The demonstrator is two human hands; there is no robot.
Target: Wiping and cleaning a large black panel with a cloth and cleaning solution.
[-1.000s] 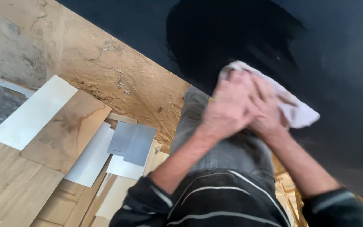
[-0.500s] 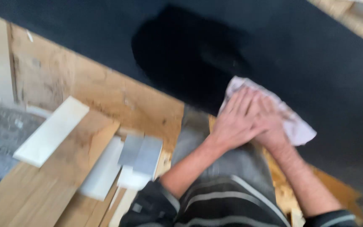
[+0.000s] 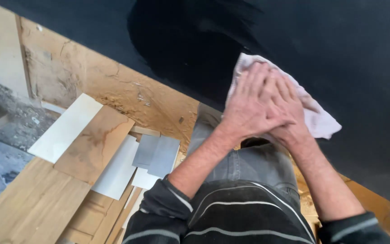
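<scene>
I see both hands stacked on a crumpled white cloth rag [image 3: 314, 118], pressed flat against a large black matte slab [image 3: 357, 54]. Left hand [image 3: 251, 110] lies on top, fingers spread, palm down over the right hand [image 3: 290, 119] — neither curls round the rag, just flat pressure. A darker patch shows on the slab above the rag. Lower left — loose pale wood and grey sample boards [image 3: 113, 153] on the floor.
</scene>
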